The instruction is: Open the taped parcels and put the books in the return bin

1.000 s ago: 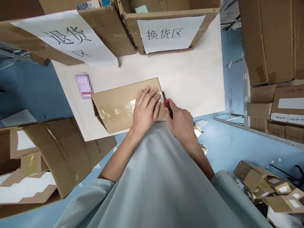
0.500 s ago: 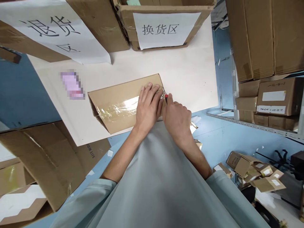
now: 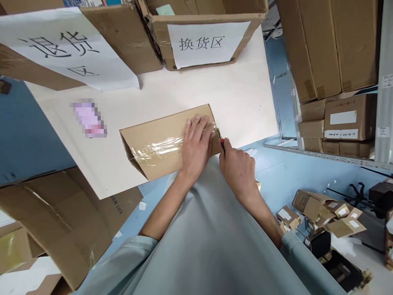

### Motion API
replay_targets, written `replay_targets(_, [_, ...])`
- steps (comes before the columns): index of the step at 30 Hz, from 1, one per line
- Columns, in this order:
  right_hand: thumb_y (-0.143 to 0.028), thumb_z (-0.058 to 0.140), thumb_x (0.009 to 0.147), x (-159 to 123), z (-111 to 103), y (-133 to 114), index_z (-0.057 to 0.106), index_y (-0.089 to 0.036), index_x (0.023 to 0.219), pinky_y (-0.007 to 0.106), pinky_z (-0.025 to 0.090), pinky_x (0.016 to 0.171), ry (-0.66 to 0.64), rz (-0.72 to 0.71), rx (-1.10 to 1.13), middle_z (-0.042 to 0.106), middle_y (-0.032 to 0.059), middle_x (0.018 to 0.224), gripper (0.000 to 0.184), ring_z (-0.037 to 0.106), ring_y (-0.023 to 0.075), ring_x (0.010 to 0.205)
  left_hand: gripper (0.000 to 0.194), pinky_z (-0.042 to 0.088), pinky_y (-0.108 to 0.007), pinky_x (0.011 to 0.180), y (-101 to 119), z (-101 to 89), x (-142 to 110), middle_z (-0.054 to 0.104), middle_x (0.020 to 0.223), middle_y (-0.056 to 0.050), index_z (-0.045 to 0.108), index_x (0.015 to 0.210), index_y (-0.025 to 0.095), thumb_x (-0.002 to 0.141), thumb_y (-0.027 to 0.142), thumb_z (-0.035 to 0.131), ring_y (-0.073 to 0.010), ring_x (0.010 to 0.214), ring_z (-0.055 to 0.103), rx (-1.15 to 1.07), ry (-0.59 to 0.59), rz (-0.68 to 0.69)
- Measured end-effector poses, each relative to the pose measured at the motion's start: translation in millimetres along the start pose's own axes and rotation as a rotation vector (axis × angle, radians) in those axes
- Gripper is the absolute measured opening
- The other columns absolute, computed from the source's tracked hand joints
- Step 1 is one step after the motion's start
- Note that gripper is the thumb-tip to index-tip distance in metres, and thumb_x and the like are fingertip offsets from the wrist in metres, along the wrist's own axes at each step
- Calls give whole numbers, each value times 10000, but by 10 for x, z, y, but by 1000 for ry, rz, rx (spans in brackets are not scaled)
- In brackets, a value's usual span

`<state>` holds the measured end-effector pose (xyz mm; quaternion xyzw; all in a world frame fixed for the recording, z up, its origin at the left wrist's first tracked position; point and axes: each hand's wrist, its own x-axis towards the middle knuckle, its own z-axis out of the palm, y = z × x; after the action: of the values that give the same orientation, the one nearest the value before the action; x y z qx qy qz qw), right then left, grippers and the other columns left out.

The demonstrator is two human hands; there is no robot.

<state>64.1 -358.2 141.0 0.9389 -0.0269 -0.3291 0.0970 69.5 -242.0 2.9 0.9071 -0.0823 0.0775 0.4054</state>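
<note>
A brown cardboard box point(image 3: 159, 151) sits at the near edge of the white table, with shiny clear tape along its top. Its left end gapes a little. My left hand point(image 3: 198, 143) lies flat on the top near the right end, fingers stretched out. In my closed right hand point(image 3: 238, 166) is a box cutter point(image 3: 222, 144) with a red and black handle. Its tip is at the taped right edge of the box. How deep the tip goes I cannot tell.
Two big cartons with handwritten paper signs, a left one point(image 3: 119, 37) and a right one point(image 3: 202, 43), stand along the table's back point(image 3: 245, 94). A pixelated purple item point(image 3: 89, 119) lies on the left. Shelved boxes point(image 3: 346, 119) are at right, and scrap cartons point(image 3: 322, 213) on the floor.
My right hand drew the cutter toward me, hiding most of it half a second ago; now its red part and tip show again. The left hand stays on the box. The view has shifted.
</note>
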Motion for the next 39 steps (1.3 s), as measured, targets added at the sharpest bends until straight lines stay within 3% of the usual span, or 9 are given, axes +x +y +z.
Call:
replay_targets(10, [-287, 385, 1212, -103, -21, 50, 483, -197, 1731, 314, 578, 827, 20, 2, 45, 862, 163, 1075, 535, 855, 279, 962, 381, 237, -666, 1469, -1, 41, -61, 628, 1708, -104, 638, 1538, 270, 1221, 314, 431, -306, 1727, 424, -2, 4, 5])
replay_targets(16, [-370, 286, 1252, 47, -140, -35, 417, -199, 1764, 311, 570, 874, 37, -21, 131, 863, 166, 1150, 556, 842, 268, 1007, 384, 231, -686, 1465, -5, 10, -15, 639, 1691, -134, 648, 1542, 245, 1217, 338, 466, -334, 1722, 430, 7, -7, 0])
replay_targets(22, [-295, 314, 1244, 135, -150, -103, 429, -160, 1747, 297, 586, 865, 28, -16, 86, 857, 187, 1168, 534, 851, 261, 1033, 373, 247, -690, 1460, -2, 3, -19, 655, 1674, -126, 654, 1535, 262, 1213, 335, 480, -331, 1716, 443, 3, -3, -6])
replay_targets(30, [-258, 400, 1211, 4, -71, 8, 466, -175, 1745, 281, 586, 812, -10, -17, 53, 867, 173, 1106, 544, 859, 256, 970, 375, 243, -684, 1463, -1, -24, 6, 645, 1691, -109, 654, 1530, 272, 1224, 339, 449, -312, 1720, 437, 5, -23, -26])
replay_targets(39, [-304, 346, 1229, 216, -156, 81, 414, -196, 1775, 303, 581, 867, -26, -93, 149, 860, 164, 1210, 561, 848, 257, 1020, 371, 253, -683, 1455, 9, -66, 48, 660, 1672, -130, 665, 1520, 262, 1222, 362, 469, -325, 1711, 451, 39, -27, -50])
